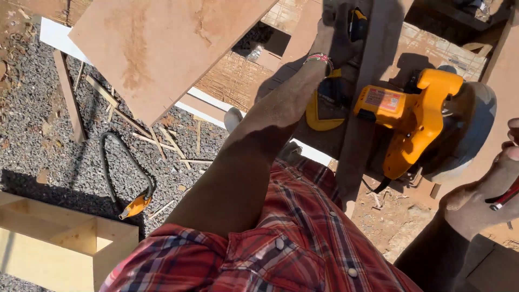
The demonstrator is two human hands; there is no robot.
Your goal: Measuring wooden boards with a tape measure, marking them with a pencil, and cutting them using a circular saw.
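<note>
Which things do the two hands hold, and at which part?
The right hand holds a red pencil near its middle. The left hand rests on a dark plank; its grip is hidden.

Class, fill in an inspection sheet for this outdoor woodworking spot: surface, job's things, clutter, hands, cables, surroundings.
Surface: reddish board under the saw, dusty.
Job's things: yellow circular saw resting on the board; dark plank beside it.
Clutter: wood offcuts scattered on gravel.
Hands: left hand reaches up by the plank, grip unclear; right hand holds a red pencil.
Cables: black cord with yellow plug looped on gravel.
Surroundings: grey gravel, large plywood sheet, pale wooden box.
</note>
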